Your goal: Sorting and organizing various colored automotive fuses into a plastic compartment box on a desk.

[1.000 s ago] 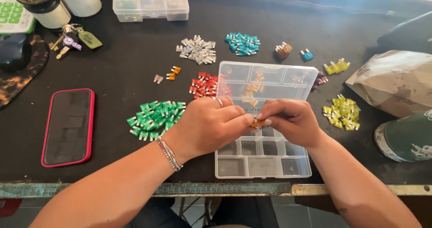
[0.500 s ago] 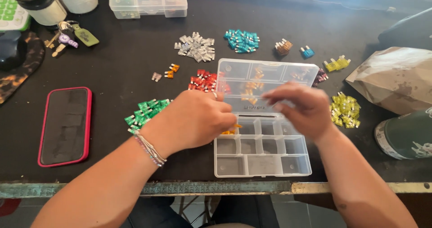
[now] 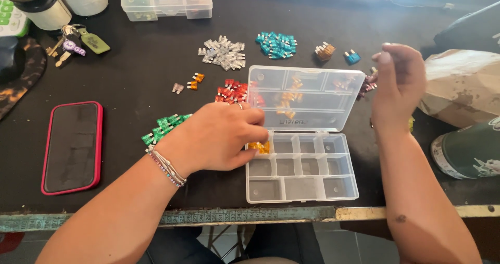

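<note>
Open clear box [image 3: 302, 175] sits centre-bottom of frame on a black bench [image 3: 130, 76], near its front edge. Left hand [image 3: 219, 136] curls over the box's upper-left cell, fingers seemingly pinching orange fuses [image 3: 259, 147], partly hidden. Right hand [image 3: 398, 84] hovers right of the lid, fingers loosely bent, empty. Phone [image 3: 72, 147] at left; green fuses [image 3: 161, 128], red fuses [image 3: 232, 91] nearby.

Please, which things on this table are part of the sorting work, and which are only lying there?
In the work: left hand, right hand, open clear organiser box, orange fuses in its compartment, green fuses, red fuses, teal fuses, clear fuses.

Lying about: phone, keys, paper bag, second closed box.
</note>
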